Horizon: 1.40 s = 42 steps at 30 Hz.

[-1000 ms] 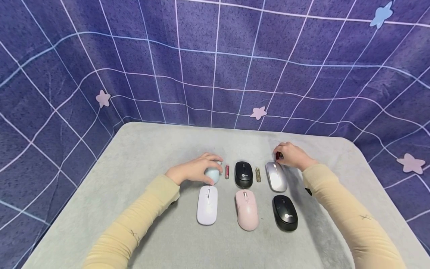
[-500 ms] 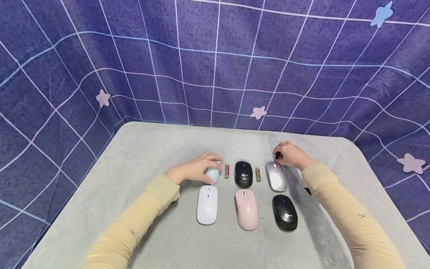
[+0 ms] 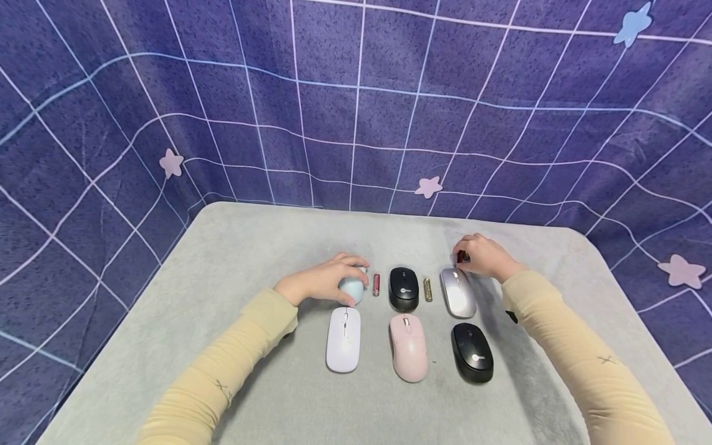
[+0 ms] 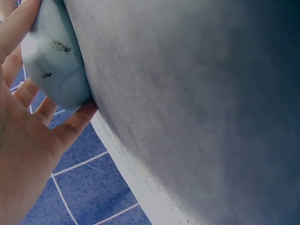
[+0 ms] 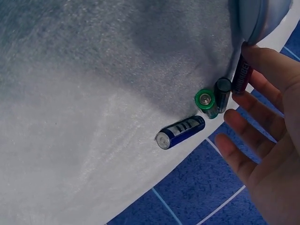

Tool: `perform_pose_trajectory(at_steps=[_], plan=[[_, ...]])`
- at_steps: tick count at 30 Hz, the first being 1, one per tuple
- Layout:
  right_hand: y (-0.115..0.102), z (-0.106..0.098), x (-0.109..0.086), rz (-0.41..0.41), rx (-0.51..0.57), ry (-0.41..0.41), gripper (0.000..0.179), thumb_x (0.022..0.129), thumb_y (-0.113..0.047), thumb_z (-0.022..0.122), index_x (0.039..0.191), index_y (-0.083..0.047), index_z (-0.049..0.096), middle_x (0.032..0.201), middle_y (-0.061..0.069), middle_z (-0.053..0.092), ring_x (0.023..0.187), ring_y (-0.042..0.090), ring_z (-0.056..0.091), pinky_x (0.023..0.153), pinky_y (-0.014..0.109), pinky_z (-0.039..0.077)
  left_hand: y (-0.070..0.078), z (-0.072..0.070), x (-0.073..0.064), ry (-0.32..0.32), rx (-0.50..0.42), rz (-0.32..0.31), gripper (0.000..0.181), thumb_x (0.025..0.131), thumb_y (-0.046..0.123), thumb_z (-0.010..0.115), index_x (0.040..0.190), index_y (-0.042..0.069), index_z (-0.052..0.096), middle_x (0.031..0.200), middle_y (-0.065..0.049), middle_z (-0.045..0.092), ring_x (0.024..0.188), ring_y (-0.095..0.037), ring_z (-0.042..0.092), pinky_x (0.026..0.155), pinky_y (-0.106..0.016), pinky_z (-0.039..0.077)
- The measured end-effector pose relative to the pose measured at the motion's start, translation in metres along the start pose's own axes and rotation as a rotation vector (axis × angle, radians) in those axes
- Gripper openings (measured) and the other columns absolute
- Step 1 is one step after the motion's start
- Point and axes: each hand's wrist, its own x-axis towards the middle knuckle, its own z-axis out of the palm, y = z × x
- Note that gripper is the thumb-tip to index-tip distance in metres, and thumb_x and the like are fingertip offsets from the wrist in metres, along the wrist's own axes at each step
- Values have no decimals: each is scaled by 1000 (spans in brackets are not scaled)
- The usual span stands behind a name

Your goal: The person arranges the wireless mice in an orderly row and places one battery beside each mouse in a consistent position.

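Observation:
In the head view my left hand [image 3: 325,281] grips a light blue computer mouse [image 3: 351,289] on the table, fingers and thumb curled round its sides. The left wrist view shows dark scuffs on this mouse [image 4: 58,56]. My right hand [image 3: 483,256] pinches a dark red and black battery [image 5: 242,75] between thumb and fingers, just beyond the silver mouse [image 3: 458,293]. Beside those fingers, in the right wrist view, are a green-topped battery [image 5: 206,103], a dark battery [image 5: 222,94] and a blue battery [image 5: 180,132] lying on its side. The right hand hides these from the head camera.
Between the hands are a red battery [image 3: 376,285], a black mouse [image 3: 403,289] and a gold battery [image 3: 427,289]. The nearer row holds a white mouse [image 3: 343,340], a pink mouse [image 3: 408,347] and another black mouse [image 3: 472,352]. A purple curtain [image 3: 334,111] stands behind the grey-covered table [image 3: 267,241].

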Motion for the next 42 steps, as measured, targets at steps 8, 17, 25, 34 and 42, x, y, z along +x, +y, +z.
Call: perform_pose_trajectory(at_steps=[8, 17, 25, 34, 42], plan=[[-3, -8, -2, -27, 7, 39, 24, 69, -11, 79, 90, -4, 70, 91, 12, 67, 88, 34, 60, 80, 48, 51, 1, 0, -1, 8, -5, 5, 43, 72, 28, 80, 111, 18, 65, 142, -7, 44, 131, -30, 34, 102, -49, 37], [-8, -24, -9, -48, -13, 44, 24, 69, -11, 79, 90, -3, 70, 92, 12, 67, 90, 35, 61, 80, 50, 51, -1, 1, 0, -4, -4, -10, 44, 72, 30, 80, 112, 19, 66, 144, -5, 43, 132, -29, 33, 104, -47, 35], [-6, -32, -15, -96, -3, 64, 27, 66, -8, 78, 92, -2, 70, 92, 13, 67, 89, 35, 61, 80, 50, 51, -3, 1, 1, -2, -9, -9, 44, 71, 30, 80, 111, 19, 66, 144, -4, 43, 132, -28, 32, 105, -46, 35], [-5, -38, -22, -135, -22, 60, 27, 67, -9, 79, 91, -3, 71, 93, 12, 68, 89, 34, 61, 81, 48, 51, -4, 2, 1, 1, -6, -6, 44, 71, 30, 80, 111, 19, 66, 144, -5, 43, 132, -29, 33, 104, -47, 36], [-11, -47, -33, -167, -34, 58, 26, 67, -9, 80, 91, -8, 71, 92, 10, 67, 88, 32, 61, 79, 47, 51, -2, 1, 0, 0, -9, -9, 45, 71, 31, 80, 111, 19, 66, 143, -6, 43, 132, -29, 33, 104, -47, 36]])
